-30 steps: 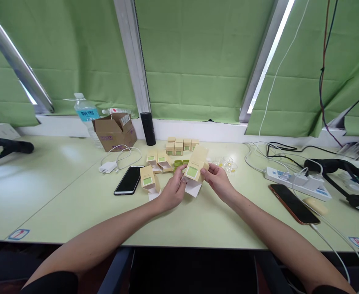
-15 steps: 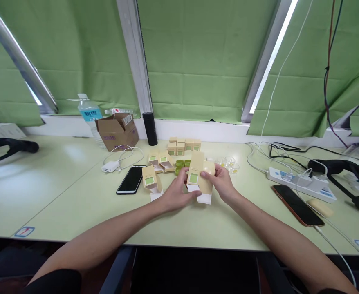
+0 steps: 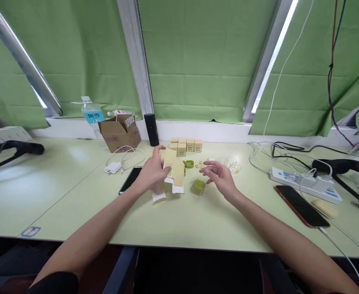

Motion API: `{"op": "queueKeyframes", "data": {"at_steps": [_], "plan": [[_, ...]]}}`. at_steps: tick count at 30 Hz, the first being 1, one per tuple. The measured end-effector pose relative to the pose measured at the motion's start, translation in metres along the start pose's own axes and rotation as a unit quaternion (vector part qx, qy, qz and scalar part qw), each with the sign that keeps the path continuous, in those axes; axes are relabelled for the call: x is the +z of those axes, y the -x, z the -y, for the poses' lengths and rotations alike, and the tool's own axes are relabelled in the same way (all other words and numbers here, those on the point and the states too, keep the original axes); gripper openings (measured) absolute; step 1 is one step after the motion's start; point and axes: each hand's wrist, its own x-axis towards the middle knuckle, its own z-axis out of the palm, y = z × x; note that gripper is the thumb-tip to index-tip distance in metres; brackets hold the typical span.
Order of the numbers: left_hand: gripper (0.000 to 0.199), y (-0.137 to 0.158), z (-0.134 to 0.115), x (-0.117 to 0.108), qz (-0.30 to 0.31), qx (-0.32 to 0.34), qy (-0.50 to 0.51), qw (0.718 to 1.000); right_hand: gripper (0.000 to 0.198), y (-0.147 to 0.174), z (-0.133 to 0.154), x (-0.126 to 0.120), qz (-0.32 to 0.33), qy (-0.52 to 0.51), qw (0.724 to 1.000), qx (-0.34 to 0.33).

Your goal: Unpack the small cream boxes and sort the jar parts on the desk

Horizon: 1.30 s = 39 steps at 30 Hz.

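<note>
My left hand (image 3: 151, 170) is at the left edge of an unfolded cream carton (image 3: 178, 171) with white flaps at its lower end. The thumb lies over the carton's front, while the fingers behind it are partly hidden. My right hand (image 3: 220, 179) holds nothing, its fingers curved and apart above the table. Just left of it stands a small clear container with a green lid (image 3: 199, 186). Beyond are a green lid piece (image 3: 189, 164) and several tiny yellowish pieces (image 3: 199, 164). Another open carton's white flap (image 3: 159, 198) shows below my left hand.
Several closed small boxes (image 3: 190, 145) stand at the back, with clear containers (image 3: 233, 164) to their right. A phone (image 3: 131, 179), charger (image 3: 113, 167), cardboard box (image 3: 120, 132) and black bottle (image 3: 151, 130) are left. A power strip (image 3: 305, 185) and another phone (image 3: 300, 206) lie right.
My left hand has moved left with the carton. My right hand has let go of it and opened. The green-lidded container now shows on the table between my hands.
</note>
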Motion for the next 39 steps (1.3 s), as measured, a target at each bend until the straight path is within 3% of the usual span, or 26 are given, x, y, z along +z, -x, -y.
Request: {"op": "queueKeyframes", "data": {"at_steps": [3,7,11,14,17,21,24,28,34,39], "plan": [[0.053,0.001,0.010,-0.006,-0.004,-0.022,-0.099,0.995,0.045,-0.003,0.001,-0.004,-0.017,0.022,1.000,-0.005],[0.032,0.002,0.021,0.004,0.005,-0.010,-0.207,0.978,0.041,-0.003,0.000,-0.003,-0.021,0.049,0.998,-0.017],[0.027,0.002,0.025,0.014,0.022,0.035,-0.365,0.930,0.037,-0.001,-0.001,-0.001,-0.015,0.077,0.997,-0.028],[0.032,0.007,0.025,0.016,-0.001,0.048,-0.426,0.903,0.034,-0.001,-0.001,-0.001,-0.015,0.100,0.994,-0.042],[0.044,0.017,0.025,0.018,-0.023,0.056,-0.432,0.900,0.029,-0.002,-0.002,-0.003,-0.016,0.125,0.990,-0.065],[0.057,0.025,0.029,0.024,0.066,0.045,-0.384,0.920,0.019,-0.004,-0.002,-0.009,-0.005,0.210,0.973,-0.096],[0.057,0.023,0.035,0.028,0.110,0.022,-0.367,0.923,0.016,-0.006,-0.002,-0.014,0.017,0.328,0.939,-0.098],[0.058,0.014,0.041,0.028,0.125,0.017,-0.364,0.923,0.021,-0.006,0.001,-0.017,0.072,0.448,0.889,-0.066],[0.055,0.006,0.045,0.021,0.127,0.031,-0.339,0.932,0.034,-0.001,0.008,-0.013,0.160,0.460,0.873,-0.029],[0.053,0.002,0.046,0.023,0.114,0.036,-0.336,0.934,0.048,0.006,0.008,-0.003,0.181,0.477,0.860,-0.029]]}}
